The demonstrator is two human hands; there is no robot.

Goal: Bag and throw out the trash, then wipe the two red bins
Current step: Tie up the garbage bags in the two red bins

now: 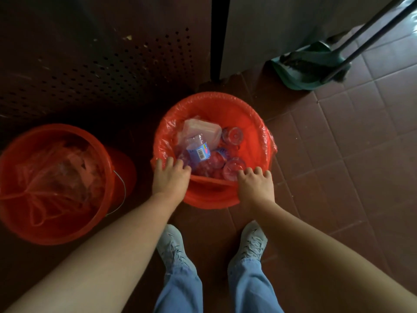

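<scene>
1. The middle bin (209, 197) stood on the floor just in front of the person's feet, lined with a thin red bag (259, 132) folded out over its rim.
2. Inside the bag lay a crushed clear bottle (199, 150) with a blue label, a pale box (203, 129) behind it, and several clear cups (233, 134) around them.
3. The left hand (171, 178) was at the near left of the rim, fingers curled over the bag's edge and clamped on it.
4. The right hand (256, 185) was at the near right of the rim, fingers likewise hooked over the bag's edge and gripping it.
5. Between the two hands a stretch of bare rim showed.
6. The left-hand bin (67, 231) stood apart from the first, to the person's left, with crumpled pale plastic (58, 177) in it and a wire handle (120, 188) hanging down its side.
7. Pale laced shoes (171, 245) and blue jeans (180, 288) showed below, planted near the middle bin.
8. The floor (338, 143) was of reddish-brown tiles.
9. A dark panel (101, 75) full of small holes rose behind the left-hand bin.
10. A green dustpan (304, 68) lay well beyond, to the right, against a grey wall, with two long poles (370, 28) slanting up from it.
</scene>
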